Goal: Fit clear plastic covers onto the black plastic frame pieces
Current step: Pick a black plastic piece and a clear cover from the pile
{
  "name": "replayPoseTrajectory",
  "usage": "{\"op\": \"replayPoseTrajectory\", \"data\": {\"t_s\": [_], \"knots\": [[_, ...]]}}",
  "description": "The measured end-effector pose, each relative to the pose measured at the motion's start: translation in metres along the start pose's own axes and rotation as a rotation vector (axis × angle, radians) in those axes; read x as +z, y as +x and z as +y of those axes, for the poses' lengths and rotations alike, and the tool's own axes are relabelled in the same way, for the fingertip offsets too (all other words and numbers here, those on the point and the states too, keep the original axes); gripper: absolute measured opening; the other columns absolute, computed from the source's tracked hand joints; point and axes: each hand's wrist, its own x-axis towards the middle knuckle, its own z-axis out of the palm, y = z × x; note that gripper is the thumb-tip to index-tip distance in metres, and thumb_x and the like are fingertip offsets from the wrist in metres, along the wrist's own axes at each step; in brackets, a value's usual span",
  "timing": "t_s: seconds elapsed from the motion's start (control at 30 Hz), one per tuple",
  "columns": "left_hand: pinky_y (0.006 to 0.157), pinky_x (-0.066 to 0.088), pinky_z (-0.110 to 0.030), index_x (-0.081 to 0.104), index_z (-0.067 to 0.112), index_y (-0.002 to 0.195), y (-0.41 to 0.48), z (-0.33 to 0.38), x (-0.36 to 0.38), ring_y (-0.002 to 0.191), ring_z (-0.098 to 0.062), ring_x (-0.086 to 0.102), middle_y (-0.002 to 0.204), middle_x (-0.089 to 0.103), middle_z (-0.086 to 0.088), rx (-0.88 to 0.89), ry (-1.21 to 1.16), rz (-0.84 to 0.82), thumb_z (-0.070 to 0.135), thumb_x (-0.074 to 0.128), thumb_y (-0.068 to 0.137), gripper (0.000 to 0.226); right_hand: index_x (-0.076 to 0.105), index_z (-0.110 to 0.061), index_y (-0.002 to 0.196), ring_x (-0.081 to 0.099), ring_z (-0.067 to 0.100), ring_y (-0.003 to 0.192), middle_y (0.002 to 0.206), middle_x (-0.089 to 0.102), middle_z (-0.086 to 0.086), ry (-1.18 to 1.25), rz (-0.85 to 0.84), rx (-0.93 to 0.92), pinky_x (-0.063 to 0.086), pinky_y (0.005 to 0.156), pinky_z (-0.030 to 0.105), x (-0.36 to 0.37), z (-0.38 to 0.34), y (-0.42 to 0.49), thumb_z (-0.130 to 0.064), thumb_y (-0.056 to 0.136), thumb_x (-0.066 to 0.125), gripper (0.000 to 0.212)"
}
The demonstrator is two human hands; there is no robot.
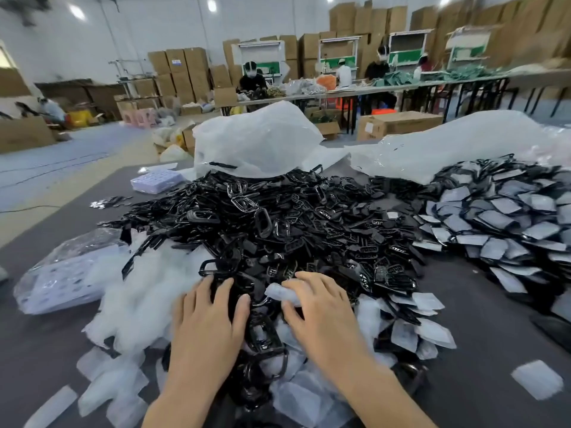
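A big heap of black plastic frame pieces (278,230) covers the middle of the grey table (494,335). Loose clear plastic covers (123,381) lie scattered along the near edge of the heap. My left hand (205,329) lies flat on the black pieces with its fingers spread, holding nothing. My right hand (321,313) pinches a clear cover (279,293) between thumb and fingers, just above the heap. A glossy black frame (262,335) lies between my two hands.
Frames with covers on them are piled at the right (500,223). Large white plastic bags (256,143) lie behind the heaps. A clear bag of covers (58,279) sits at the left. Workers, long tables and stacked cardboard boxes fill the background.
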Motion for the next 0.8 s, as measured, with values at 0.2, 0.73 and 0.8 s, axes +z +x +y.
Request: {"op": "replayPoseTrajectory", "data": {"t_s": [0.2,0.73,0.8], "knots": [[0.088,0.05,-0.047,0.068,0.019,0.119,0.002,-0.001,-0.001,0.1,-0.03,0.064,0.112,0.064,-0.004,0.1,0.019,0.093,0.035,0.067,0.09,0.034,0.047,-0.036,0.14,0.037,0.005,0.131,0.139,0.048,-0.017,0.024,0.02,-0.016,0.03,0.112,0.025,-0.003,-0.005,0.0,-0.051,0.103,0.032,0.043],[0.086,0.047,-0.037,0.067,0.028,0.108,0.004,0.0,0.004,0.095,-0.02,0.064,0.106,0.067,0.01,0.232,-0.031,0.158,0.029,0.065,0.092,0.016,0.047,-0.031,0.144,0.056,-0.003,0.101,0.116,0.062,-0.017,0.422,0.167,0.144,0.041,0.083,0.006,-0.01,0.0,0.0,-0.041,0.105,0.043,0.041],[0.086,0.044,-0.035,0.066,0.025,0.108,0.002,0.002,0.003,0.096,-0.019,0.063,0.104,0.067,0.01,0.189,-0.081,0.192,0.032,0.055,0.096,0.018,0.049,-0.032,0.142,0.059,0.0,0.093,0.105,0.064,-0.017,0.495,0.185,0.171,0.045,0.08,0.013,-0.012,0.0,0.0,-0.038,0.105,0.047,0.038]]}}
